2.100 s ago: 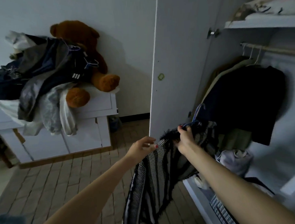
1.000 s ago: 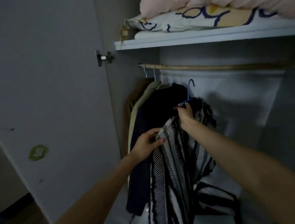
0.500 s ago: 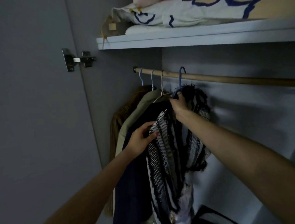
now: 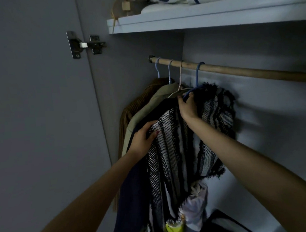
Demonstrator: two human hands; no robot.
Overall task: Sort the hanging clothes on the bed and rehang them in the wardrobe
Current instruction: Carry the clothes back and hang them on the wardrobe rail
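Where hanger (image 4: 197,75) hooked — both hands raised.

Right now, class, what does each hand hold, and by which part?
The right hand grips the blue hanger at its shoulder, hook over the rod. The left hand holds the striped garment by its front edge.

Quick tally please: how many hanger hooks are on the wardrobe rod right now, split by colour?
Blue hooks: 3, at the rod's left end, next to it, and on the striped garment's hanger.
Pale pinkish hook: 1.
Total: 4 hooks on the rod.
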